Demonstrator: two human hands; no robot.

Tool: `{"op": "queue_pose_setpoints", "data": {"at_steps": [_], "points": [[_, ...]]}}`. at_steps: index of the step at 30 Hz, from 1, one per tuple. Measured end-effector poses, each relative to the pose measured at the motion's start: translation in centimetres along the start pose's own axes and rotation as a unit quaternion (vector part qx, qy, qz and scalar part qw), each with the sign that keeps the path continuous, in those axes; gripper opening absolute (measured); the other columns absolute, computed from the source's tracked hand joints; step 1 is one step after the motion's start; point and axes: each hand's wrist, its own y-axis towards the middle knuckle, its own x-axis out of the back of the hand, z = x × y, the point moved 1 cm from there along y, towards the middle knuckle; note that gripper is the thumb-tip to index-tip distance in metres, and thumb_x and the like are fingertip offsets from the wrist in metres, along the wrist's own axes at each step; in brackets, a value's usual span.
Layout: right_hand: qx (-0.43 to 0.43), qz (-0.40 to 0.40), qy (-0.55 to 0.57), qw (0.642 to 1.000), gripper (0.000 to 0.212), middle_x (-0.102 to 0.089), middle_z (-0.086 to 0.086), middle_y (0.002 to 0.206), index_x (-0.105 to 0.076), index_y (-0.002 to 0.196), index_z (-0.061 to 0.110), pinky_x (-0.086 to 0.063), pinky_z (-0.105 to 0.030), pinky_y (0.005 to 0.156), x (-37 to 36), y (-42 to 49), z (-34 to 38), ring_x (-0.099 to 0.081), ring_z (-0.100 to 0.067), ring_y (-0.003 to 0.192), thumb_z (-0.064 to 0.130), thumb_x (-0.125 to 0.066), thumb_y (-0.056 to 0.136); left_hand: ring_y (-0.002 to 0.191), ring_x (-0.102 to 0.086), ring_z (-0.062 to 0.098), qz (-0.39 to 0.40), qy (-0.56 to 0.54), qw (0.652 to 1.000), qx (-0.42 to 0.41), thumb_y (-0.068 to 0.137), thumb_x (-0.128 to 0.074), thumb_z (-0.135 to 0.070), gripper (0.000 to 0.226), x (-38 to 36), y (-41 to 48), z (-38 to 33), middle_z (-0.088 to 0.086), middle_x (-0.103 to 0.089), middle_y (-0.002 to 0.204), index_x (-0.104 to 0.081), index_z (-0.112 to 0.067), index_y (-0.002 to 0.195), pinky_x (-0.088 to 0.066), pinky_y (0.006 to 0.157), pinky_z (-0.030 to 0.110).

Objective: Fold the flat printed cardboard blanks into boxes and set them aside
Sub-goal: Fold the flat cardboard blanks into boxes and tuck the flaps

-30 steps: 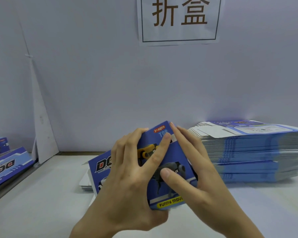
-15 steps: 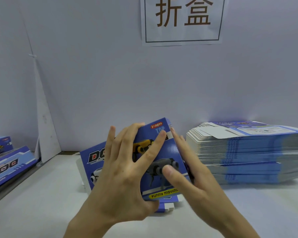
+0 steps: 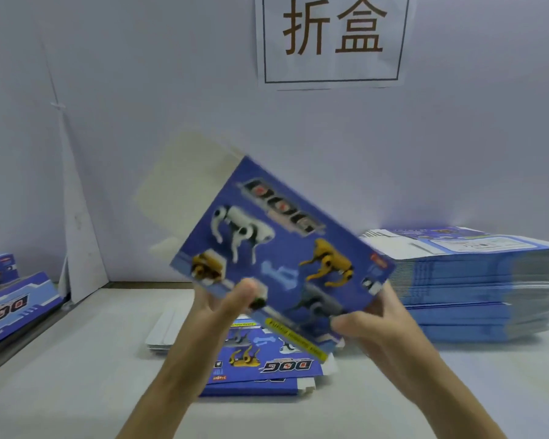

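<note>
Carton (image 3: 282, 255) under work is raised clear of the surface (image 3: 76, 359), tilted with one corner high and the printed dog face toward the camera. Motion blur softens its edges.

Left hand (image 3: 225, 308) grips the lower left edge, with the thumb pressed flat on the print; the fingers behind are hidden. Right hand (image 3: 374, 327) grips the lower right corner, thumb on the face and fingers curled round the back. Both hands hold the carton and nothing else.

A white end flap (image 3: 184, 185) stands open at the upper left, not tucked. The state of the opposite end cannot be told, as the hands cover it.

Loose blanks (image 3: 267, 369) lie flat on the surface directly below the hands. The stack of flat blanks (image 3: 476, 280) sits to the right against the wall. Finished boxes (image 3: 16, 305) lie at the far left.

Judgement: the body appears squared up and the step in hand is closing the open end.

- Hold the carton at its creased edges, not across the panels, so the walls stay square.
- Fold any small side tabs inward first, then bend the white flap along its score.
- Slide the flap's tongue inside the wall; forcing it would buckle the board.
- Keep the thumbs off the corners to avoid crushing them.
</note>
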Motion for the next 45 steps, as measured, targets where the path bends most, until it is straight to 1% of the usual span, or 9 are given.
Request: {"op": "queue_pose_setpoints", "data": {"at_steps": [4, 7, 10, 16, 24, 29, 36, 40, 45], "points": [[-0.049, -0.093, -0.131, 0.986, 0.092, -0.060, 0.002, 0.128, -0.034, 0.142, 0.036, -0.050, -0.023, 0.078, 0.0, 0.3, -0.3, -0.060, -0.016, 0.115, 0.015, -0.077, 0.063, 0.092, -0.071, 0.013, -0.043, 0.087, 0.995, -0.028, 0.048, -0.086, -0.047, 0.066, 0.9, 0.5, -0.1, -0.003, -0.074, 0.097, -0.066, -0.029, 0.107, -0.052, 0.079, 0.023], [0.035, -0.156, -0.104, 0.982, 0.051, -0.066, 0.001, 0.120, -0.056, 0.124, 0.036, -0.048, -0.022, 0.081, 0.5, 0.2, 0.8, -0.063, -0.012, 0.107, 0.029, -0.060, 0.073, 0.087, -0.071, 0.012, 0.040, 0.141, 0.989, 0.036, 0.043, -0.095, -0.044, 0.097, 1.8, 0.4, 0.3, -0.006, -0.072, 0.099, -0.053, -0.031, 0.129, -0.056, 0.067, 0.020], [0.031, -0.064, -0.100, 0.992, 0.039, -0.073, 0.007, 0.104, -0.068, 0.108, 0.036, -0.053, -0.024, 0.073, -0.1, -0.4, 1.7, -0.068, -0.009, 0.093, 0.052, -0.055, 0.075, 0.105, -0.064, 0.010, 0.075, 0.213, 0.966, 0.125, 0.051, -0.083, -0.056, 0.114, 1.1, 0.4, 1.5, -0.015, -0.056, 0.126, -0.021, -0.044, 0.146, -0.057, 0.078, 0.025], [0.039, -0.135, -0.145, 0.979, 0.023, -0.066, 0.013, 0.075, -0.062, 0.098, 0.019, -0.045, -0.010, 0.053, -0.4, -0.3, 1.6, -0.060, 0.001, 0.066, 0.039, -0.063, 0.087, 0.101, -0.060, 0.010, -0.020, 0.159, 0.975, 0.152, 0.053, -0.037, -0.098, 0.093, 1.7, 0.9, 0.1, -0.011, -0.061, 0.111, -0.056, -0.036, 0.120, -0.049, 0.072, 0.022], [-0.049, -0.136, -0.072, 0.987, 0.027, -0.071, -0.014, 0.088, -0.059, 0.095, 0.006, -0.054, -0.021, 0.057, -0.8, -0.2, 1.2, -0.066, -0.011, 0.073, 0.027, -0.069, 0.082, 0.053, -0.050, 0.019, -0.108, 0.140, 0.974, 0.142, 0.097, -0.046, -0.038, 0.029, 2.0, 2.0, 0.0, 0.006, -0.050, 0.060, -0.049, -0.012, 0.085, -0.046, 0.043, 0.019], [-0.074, -0.102, -0.015, 0.992, 0.050, -0.075, -0.008, 0.086, -0.065, 0.088, 0.003, -0.053, -0.017, 0.059, -0.7, 0.0, 0.9, -0.070, -0.014, 0.073, 0.046, -0.070, 0.063, 0.063, -0.057, 0.023, -0.065, 0.133, 0.977, 0.151, 0.072, -0.051, -0.064, 0.063, 1.1, 1.1, -0.1, 0.013, -0.054, 0.061, -0.057, -0.005, 0.095, -0.047, 0.055, 0.031], [-0.100, -0.093, 0.130, 0.982, 0.027, -0.076, -0.005, 0.091, -0.081, 0.083, 0.024, -0.056, -0.021, 0.061, -0.4, 0.5, -0.7, -0.071, -0.013, 0.075, 0.038, -0.074, 0.061, 0.066, -0.048, 0.016, -0.091, 0.071, 0.985, 0.131, 0.102, -0.038, -0.020, 0.033, 2.5, 1.9, 0.7, 0.007, -0.046, 0.069, -0.046, -0.011, 0.071, -0.041, 0.056, 0.012], [-0.139, -0.094, 0.215, 0.962, 0.037, -0.073, -0.014, 0.097, -0.072, 0.101, 0.008, -0.059, -0.026, 0.060, -0.1, 0.7, -1.4, -0.068, -0.023, 0.076, 0.019, -0.073, 0.066, 0.080, -0.056, 0.041, -0.063, 0.076, 0.986, 0.134, 0.081, -0.052, -0.052, 0.056, 1.6, 0.9, 0.2, 0.038, -0.058, 0.094, -0.056, 0.000, 0.100, -0.044, 0.074, 0.047], [-0.175, -0.037, 0.251, 0.951, 0.052, -0.072, -0.018, 0.107, -0.059, 0.123, 0.008, -0.059, -0.024, 0.055, -1.1, 0.3, -2.2, -0.073, -0.024, 0.080, 0.008, -0.069, 0.072, 0.093, -0.067, 0.043, -0.111, 0.070, 0.983, 0.129, 0.088, -0.045, -0.050, 0.055, 2.1, 1.1, 1.1, 0.021, -0.071, 0.097, -0.058, -0.004, 0.115, -0.049, 0.081, 0.049]]}}
